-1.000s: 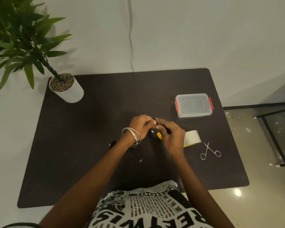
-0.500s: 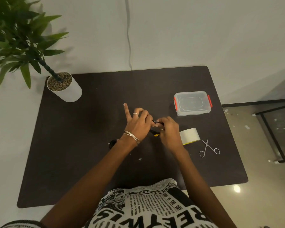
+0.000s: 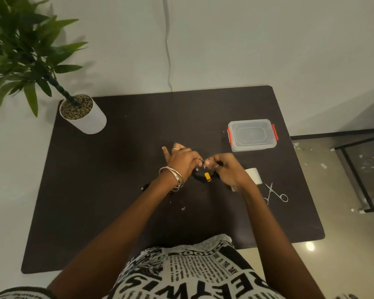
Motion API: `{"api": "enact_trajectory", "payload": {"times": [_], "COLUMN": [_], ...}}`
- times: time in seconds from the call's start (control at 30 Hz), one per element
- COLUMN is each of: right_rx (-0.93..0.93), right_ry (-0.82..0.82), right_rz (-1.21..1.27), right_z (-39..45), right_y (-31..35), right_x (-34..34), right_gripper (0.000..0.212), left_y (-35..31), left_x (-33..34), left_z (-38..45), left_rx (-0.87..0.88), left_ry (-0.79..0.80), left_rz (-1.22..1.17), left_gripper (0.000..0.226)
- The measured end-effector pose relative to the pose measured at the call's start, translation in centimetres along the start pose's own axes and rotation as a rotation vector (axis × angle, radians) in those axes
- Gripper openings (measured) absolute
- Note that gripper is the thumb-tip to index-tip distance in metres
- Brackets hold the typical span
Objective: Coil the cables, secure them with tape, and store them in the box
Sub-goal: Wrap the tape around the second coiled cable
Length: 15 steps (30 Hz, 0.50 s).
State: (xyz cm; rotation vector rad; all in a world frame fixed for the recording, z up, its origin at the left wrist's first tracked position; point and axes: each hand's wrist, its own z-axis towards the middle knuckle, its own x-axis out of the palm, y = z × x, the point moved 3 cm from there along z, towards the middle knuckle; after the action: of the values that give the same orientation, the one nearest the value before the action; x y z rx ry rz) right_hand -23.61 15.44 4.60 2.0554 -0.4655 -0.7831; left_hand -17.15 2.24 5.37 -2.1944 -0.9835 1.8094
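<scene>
On the dark table, both hands meet near the middle over a black cable with a yellow part, the left hand and right hand each pinching it with curled fingers, fingertips almost touching. Another dark cable end lies under the left wrist. Right of the hands sit scissors and a tape roll. Farther right stands the closed clear box; a potted plant occupies the far left corner
</scene>
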Motion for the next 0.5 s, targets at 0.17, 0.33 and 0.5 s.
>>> {"api": "enact_trajectory", "payload": {"times": [0.17, 0.33, 0.5], "right_rx": [-0.069, -0.371, -0.569], "right_ry": [-0.066, -0.030, -0.176], "right_rz": [-0.081, -0.258, -0.472], "right_z": [0.2, -0.5, -0.6], "right_y": [-0.6, -0.1, -0.1], "right_x": [-1.1, -1.6, -0.7], "right_gripper": [0.010, 0.035, 0.036], "left_y": [-0.3, 0.4, -0.1], "left_x": [-0.2, -0.6, -0.9], "left_z": [0.4, 1.0, 1.1], "left_rx": [-0.018, -0.032, 0.002], "left_ry": [0.073, 0.155, 0.270], "left_rz": [0.045, -0.124, -0.419], "left_gripper": [0.024, 0.026, 0.022]}}
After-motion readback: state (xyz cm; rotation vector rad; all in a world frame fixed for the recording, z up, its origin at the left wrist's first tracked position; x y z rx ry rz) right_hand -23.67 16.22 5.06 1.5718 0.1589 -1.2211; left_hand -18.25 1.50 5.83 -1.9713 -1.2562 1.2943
